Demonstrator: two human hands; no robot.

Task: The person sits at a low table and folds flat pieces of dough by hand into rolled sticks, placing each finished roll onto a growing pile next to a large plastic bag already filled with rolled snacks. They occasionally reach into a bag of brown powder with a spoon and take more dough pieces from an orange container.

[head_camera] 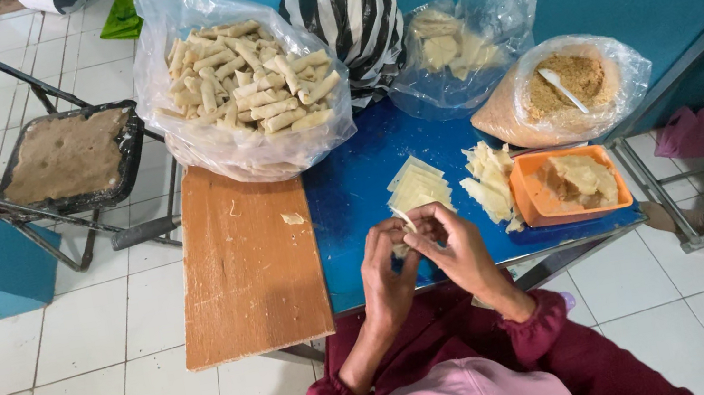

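Two hands on one thin pale square pastry wrapper [401,218]: my left hand [387,268] and right hand [457,246] both pinch it between fingertips, just above the blue tabletop [343,199] edge. I judge it light, limp, tear-prone; hold by edges, gently. Stack of flat pale wrappers [417,184] sits just beyond the grip, orange plastic tray [527,195] off to the right.
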